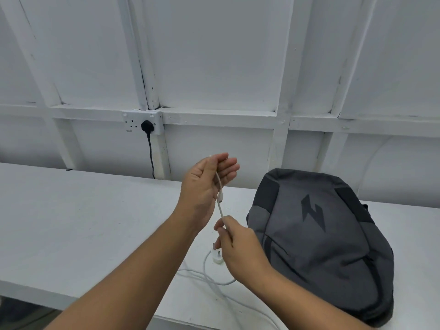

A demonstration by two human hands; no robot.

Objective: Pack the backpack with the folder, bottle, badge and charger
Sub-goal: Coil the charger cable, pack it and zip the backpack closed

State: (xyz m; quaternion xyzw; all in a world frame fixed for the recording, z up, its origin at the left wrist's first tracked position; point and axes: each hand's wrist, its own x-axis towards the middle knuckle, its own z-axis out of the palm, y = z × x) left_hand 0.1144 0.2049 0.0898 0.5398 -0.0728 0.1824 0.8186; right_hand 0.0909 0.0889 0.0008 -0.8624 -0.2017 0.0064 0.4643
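White three-pin charger [217,256] sits on the long white table [71,222] in the head view, just left of the backpack and partly behind the right hand, with a metal pin sticking up. Its thin white cable [220,208] lies in loose loops on the table in front of the plug block and rises from there into both hands.

The right hand [238,246] hovers low over the plug block and pinches the cable between thumb and forefinger, the other fingers curled in. The left hand [207,184] is raised above it, palm turned towards the backpack. Its fingers are loosely extended, and the thumb seems to pin the cable against the palm. The cable's small connector end hangs down beside the heel of that palm, and a short taut length runs between the two hands.

The grey and black fabric backpack [319,246] lies flat on the table to the right, its front face up. It bears a dark lightning-bolt emblem [313,211] and no lettering that can be read.

On the white panelled wall [214,55] behind the table sits a white double wall socket [133,121]. A black plug [147,126] fills its right outlet, and a black cord [151,158] drops behind the table. A tiny label under the socket is too small to read.
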